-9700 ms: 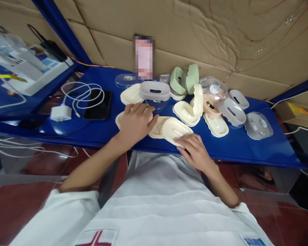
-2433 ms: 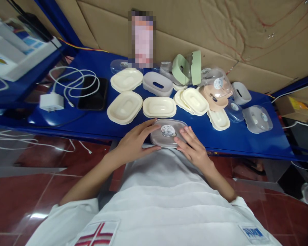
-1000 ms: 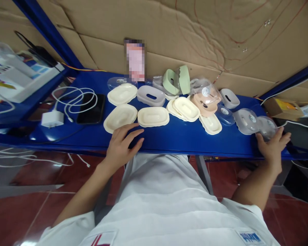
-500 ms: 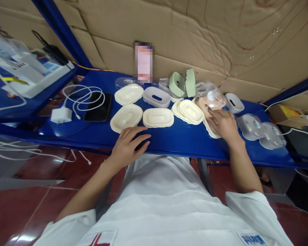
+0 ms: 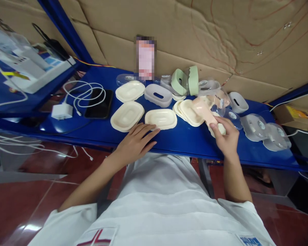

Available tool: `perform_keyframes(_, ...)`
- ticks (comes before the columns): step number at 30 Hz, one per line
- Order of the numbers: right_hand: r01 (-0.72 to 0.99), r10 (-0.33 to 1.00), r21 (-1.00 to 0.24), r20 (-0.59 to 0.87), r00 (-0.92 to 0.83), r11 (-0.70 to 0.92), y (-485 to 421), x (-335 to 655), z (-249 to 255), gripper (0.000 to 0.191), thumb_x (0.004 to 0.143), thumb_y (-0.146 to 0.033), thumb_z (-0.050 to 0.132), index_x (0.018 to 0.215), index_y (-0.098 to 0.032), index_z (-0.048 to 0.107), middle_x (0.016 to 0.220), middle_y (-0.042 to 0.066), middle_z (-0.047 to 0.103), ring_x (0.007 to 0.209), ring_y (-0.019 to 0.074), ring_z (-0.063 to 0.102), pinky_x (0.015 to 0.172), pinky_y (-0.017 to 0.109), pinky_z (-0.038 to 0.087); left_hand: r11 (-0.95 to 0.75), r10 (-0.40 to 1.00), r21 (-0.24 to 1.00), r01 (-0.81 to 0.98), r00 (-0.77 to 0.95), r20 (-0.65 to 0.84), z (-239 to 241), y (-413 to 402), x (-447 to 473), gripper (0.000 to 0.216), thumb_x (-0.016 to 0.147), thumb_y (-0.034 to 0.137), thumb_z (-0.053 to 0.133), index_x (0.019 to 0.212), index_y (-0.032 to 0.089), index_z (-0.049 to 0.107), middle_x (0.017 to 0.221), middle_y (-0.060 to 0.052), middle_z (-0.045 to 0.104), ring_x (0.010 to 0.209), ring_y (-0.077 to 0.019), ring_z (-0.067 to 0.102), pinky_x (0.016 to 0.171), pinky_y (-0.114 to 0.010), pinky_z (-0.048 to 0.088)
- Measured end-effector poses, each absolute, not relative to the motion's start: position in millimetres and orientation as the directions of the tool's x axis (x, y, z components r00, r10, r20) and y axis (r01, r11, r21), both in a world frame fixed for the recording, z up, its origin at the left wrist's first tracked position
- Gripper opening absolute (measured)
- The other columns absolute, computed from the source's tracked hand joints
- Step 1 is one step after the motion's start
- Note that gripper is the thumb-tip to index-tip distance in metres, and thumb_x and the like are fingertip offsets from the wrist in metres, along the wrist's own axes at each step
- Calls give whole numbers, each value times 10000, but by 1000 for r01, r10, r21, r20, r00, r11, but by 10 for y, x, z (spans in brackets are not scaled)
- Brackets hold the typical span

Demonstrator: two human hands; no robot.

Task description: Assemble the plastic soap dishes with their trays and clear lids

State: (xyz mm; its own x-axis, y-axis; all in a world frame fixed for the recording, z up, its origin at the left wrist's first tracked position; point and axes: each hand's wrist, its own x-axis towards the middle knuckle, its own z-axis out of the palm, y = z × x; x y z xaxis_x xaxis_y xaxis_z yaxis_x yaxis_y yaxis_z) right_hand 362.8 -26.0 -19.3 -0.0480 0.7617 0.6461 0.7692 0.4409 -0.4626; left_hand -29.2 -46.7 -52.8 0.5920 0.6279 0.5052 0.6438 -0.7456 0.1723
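My right hand grips a peach soap dish by its near end, thumb on one side and fingers on the other. The dish is tilted up above a pair of overlapping cream oval trays. Another cream tray lies partly hidden behind this hand. My left hand is open, palm down at the table's front edge, its fingertips by a cream tray and a second cream tray. Behind these sit one more cream tray and a lilac slotted dish.
Green slotted dishes, clear plastic covers and a pale slotted dish stand on the blue table. A phone leans on the cardboard wall. At left lie a black phone, a white charger and its cable.
My right hand has picked up the peach dish, drawing it slightly toward me and tilting it. My left hand has shifted a little to the right, and the view has moved slightly.
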Motion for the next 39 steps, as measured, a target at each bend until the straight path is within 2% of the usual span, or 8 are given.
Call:
perform_keyframes(4, 675, 742, -417, 598, -301, 609, -417, 3340, -208, 284, 1048, -321, 710, 1324, -303, 769, 1290, 82, 796, 1228, 299, 747, 1114, 528, 592, -806, 562, 230, 545, 584, 586, -558, -531, -255, 352, 1062, 147, 651, 1408, 217, 652, 1258, -108, 751, 1175, -245, 724, 1043, -414, 617)
perform_keyframes(8, 528, 655, -392, 519, -550, 754, -537, 3060, -274, 356, 1076, -241, 656, 1422, -304, 704, 1319, 71, 785, 1302, 279, 715, 1176, 547, 566, -786, 548, 205, 583, 504, 667, -586, -563, -226, 421, 1023, 186, 740, 1429, 227, 636, 1316, -152, 700, 1198, -263, 714, 1009, -416, 637)
perform_keyframes(12, 482, 599, -355, 481, -640, 801, -592, 2896, -333, 370, 1092, -219, 625, 1459, -259, 663, 1367, 94, 757, 1353, 262, 682, 1211, 536, 546, -779, 557, 195, 596, 515, 652, -567, -536, -223, 484, 1005, 201, 761, 1467, 197, 615, 1510, -208, 626, 1406, -347, 621, 1139, -530, 584)
perform_keyframes(20, 552, 579, -197, 412, -703, 810, -641, 2814, -292, 290, 1094, -278, 643, 1371, -234, 718, 1370, 87, 761, 1363, 246, 672, 1291, 492, 463, -821, 516, 214, 529, 530, 673, -560, -477, -240, 254, 1001, 171, 758, 1250, 210, 724, 1275, -105, 781, 1280, -285, 686, 1109, -482, 619)
perform_keyframes(23, 744, 698, -111, 459, -550, 659, -582, 2992, -295, 331, 1091, -404, 649, 1384, -265, 716, 1484, 104, 700, 1445, 288, 614, 1324, 561, 371, -815, 529, 227, 533, 526, 666, -555, -481, -241, 271, 1005, 169, 753, 1272, 205, 724, 1297, -110, 773, 1297, -291, 675, 1103, -482, 619)
perform_keyframes(29, 994, 849, -89, 518, 104, -67, -364, 3521, -421, 736, 1002, -656, 672, 1563, -188, 589, 1625, 252, 538, 1471, 471, 539, 1164, 750, 425, -812, 551, 287, 508, 503, 666, -537, -491, -242, 261, 1003, 163, 747, 1253, 234, 729, 1303, -110, 750, 1306, -288, 673, 1097, -482, 617)
perform_keyframes(34, 933, 750, -340, 646, 141, 117, -336, 3696, -417, 511, 1045, -559, 636, 1375, -175, 708, 1370, 187, 713, 1330, 349, 660, 1158, 571, 524, -788, 577, 286, 545, 492, 652, -550, -506, -239, 248, 1014, 190, 740, 1257, 226, 711, 1439, -161, 653, 1335, -312, 660, 1098, -508, 616)
perform_keyframes(39, 833, 683, -321, 725, -89, 450, -543, 3384, -356, 489, 998, -470, 753, 1420, -236, 671, 1433, 155, 672, 1416, 371, 634, 1203, 616, 517, -738, 651, 378, 559, 441, 618, -574, -530, -250, 422, 1030, 220, 728, 1436, 259, 621, 1504, -164, 597, 1362, -299, 666, 1110, -467, 627)
